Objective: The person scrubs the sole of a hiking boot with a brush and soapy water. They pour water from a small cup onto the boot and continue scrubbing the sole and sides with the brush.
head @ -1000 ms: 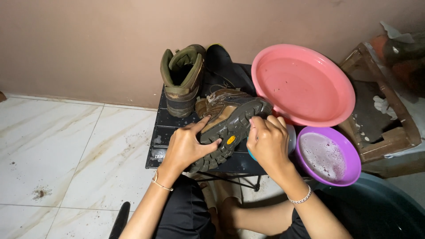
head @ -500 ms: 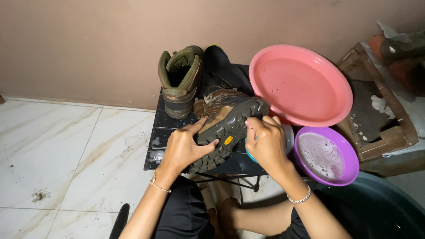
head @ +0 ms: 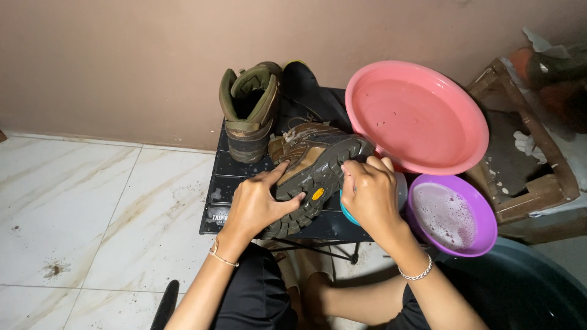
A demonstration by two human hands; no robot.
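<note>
Boots and hands sit much as they did half a second ago; the view has only shifted slightly, and the tipped boot is turned a touch more sole-up.

On the small black table (head: 227, 183), the upright boot (head: 249, 110) stands at the back left corner, its olive collar open toward the camera. The table's near left edge carries a small pale label, rectangular, on the black surface.

The left hand (head: 260, 205) grasps the tipped boot (head: 312, 168) from the left, thumb laid across the dark lugged sole, fingers wrapped under the heel end. This boot lies on its side over the middle of the table, sole facing up, with a small yellow octagonal badge on the sole between the two hands.

The right hand (head: 370, 195) is clenched on something pressed against the sole's right edge; what it grips is hidden. A teal bowl (head: 348, 214) peeks out under that hand.

Off the right edge, a pink basin (head: 422, 116) leans tilted, and a purple bowl (head: 455, 214) of sudsy water sits below it.
</note>
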